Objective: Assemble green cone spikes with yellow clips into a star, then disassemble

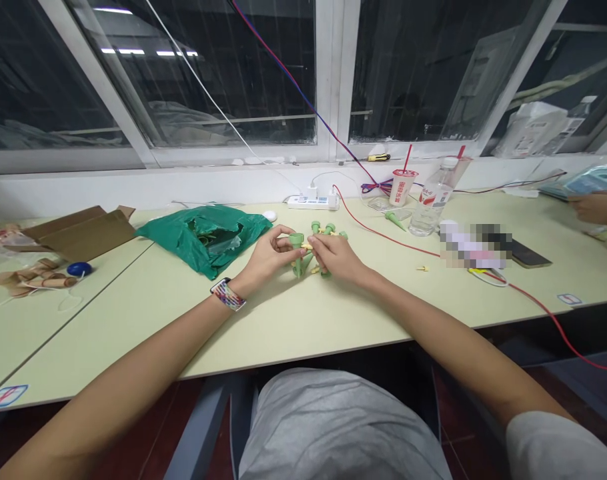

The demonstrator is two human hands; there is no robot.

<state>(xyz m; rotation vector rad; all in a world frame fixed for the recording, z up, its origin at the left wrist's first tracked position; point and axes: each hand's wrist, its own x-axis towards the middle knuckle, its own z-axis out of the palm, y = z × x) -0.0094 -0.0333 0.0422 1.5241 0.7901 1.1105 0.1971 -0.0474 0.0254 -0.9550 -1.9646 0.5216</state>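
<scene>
Over the pale table (pixel 263 327), my left hand (pixel 268 260) is closed around a green plastic peg (pixel 296 239) with a wide round top. My right hand (pixel 336 257) is closed in a pinch on a small yellow connector (pixel 307 247) at the side of that peg. Behind and below my fingers are several more green pegs (pixel 328 229) with yellow connectors among them, partly hidden by my right hand. To the right lie a loose green peg (pixel 395 221) with a tapered end and a single yellow connector (pixel 422 269).
On the left are a torn green plastic bag (pixel 183 233), a cardboard box (pixel 83 230) and wooden pieces with a blue ball (pixel 79 269). A power strip (pixel 313 201), a cup (pixel 402 188), a water bottle (pixel 428 207) and a red cable (pixel 383 239) lie beyond. Another person's hand (pixel 598 208) is far right.
</scene>
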